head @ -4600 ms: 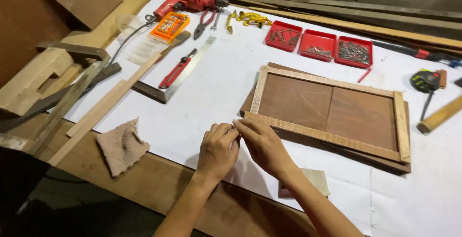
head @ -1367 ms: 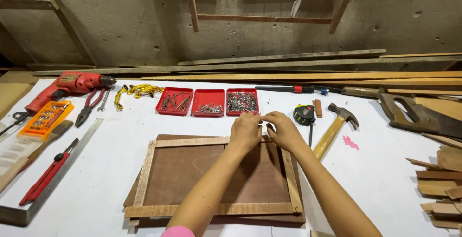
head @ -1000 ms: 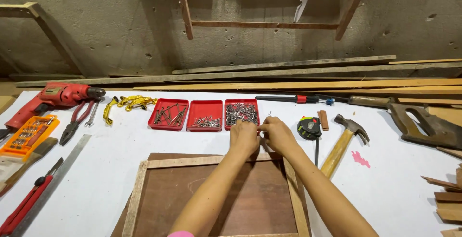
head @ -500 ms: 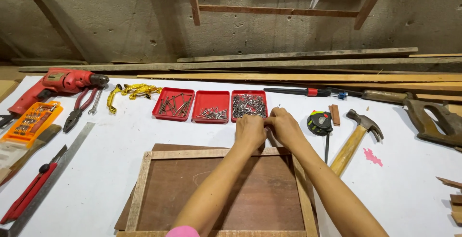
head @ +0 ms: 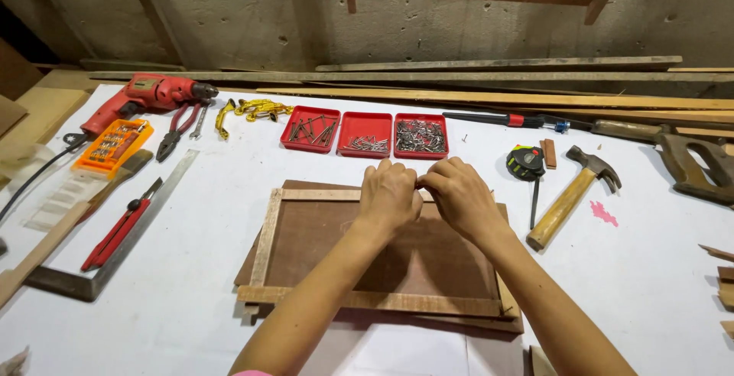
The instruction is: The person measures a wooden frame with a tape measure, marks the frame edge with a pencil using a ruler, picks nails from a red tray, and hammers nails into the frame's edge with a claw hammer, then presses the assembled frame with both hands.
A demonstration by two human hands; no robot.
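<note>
Hands meeting at the far rail of the frame

Hands are working together at the far edge of the flat rectangular wooden frame with the brown board panel (head: 336, 246), which is lying on the white-covered workbench (head: 191, 299), near the middle, long axis running left to right. The left hand (head: 390, 196) and the right hand (head: 457, 196) are touching each other over the far rail, right of its middle. Fingers of both are curling inward and bunching together, as if pinching something small; what sits between them I cannot tell, since the knuckles are hiding it.

Relation that matters: the frame's far rail is lying directly under the fingertips, the panel spreading nearer from them, toward the person. Neither hand is clearly nearer; both are sitting on the same spot.

Three shallow red plastic trays of nails and screws (head: 365, 131) are standing just beyond the hands, farther along the bench, the right-hand tray closest. To the right, well apart from the frame's right rail, a wooden-handled claw hammer (head: 572, 196) is lying slantwise, with a black and yellow tape measure (head: 525, 162) beside it. To the left, a steel try square (head: 115, 238) with a red-handled utility knife (head: 118, 227) on it is leaving open white surface between itself and the frame's left rail. Open surface is also showing on the near left.
</note>
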